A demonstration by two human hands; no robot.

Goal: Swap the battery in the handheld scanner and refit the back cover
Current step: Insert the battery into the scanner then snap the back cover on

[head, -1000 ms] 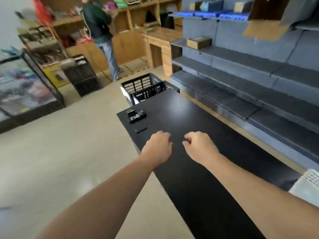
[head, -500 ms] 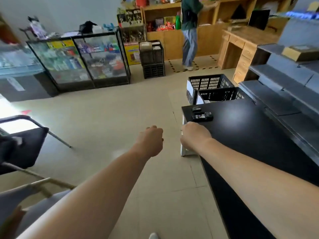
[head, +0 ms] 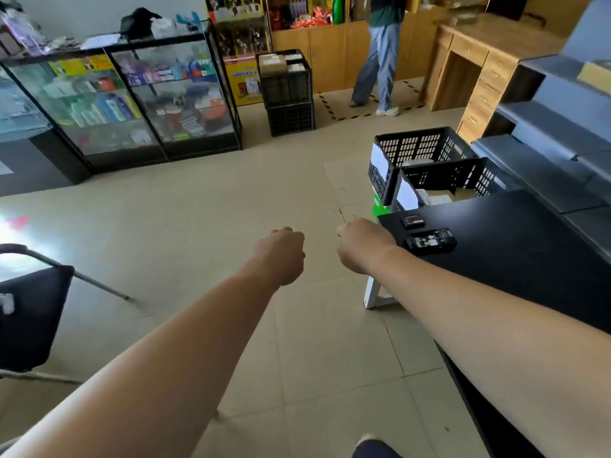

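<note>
The black handheld scanner lies on the far left corner of the black table, its back open. A small black piece, a battery or cover, lies just behind it. My right hand is a loose fist at the table's left edge, just left of the scanner and not touching it. My left hand is a fist out over the floor, left of the table. I see nothing in either hand.
Two black plastic crates stand behind the table's far end. Grey shelving runs along the right. A glass display case and stacked crates stand across the floor, a person near wooden counters. A black chair is at my left.
My view has swung left, away from the table toward the floor. Both fists have moved from over the table to its left edge, and the left now hangs over the floor.
</note>
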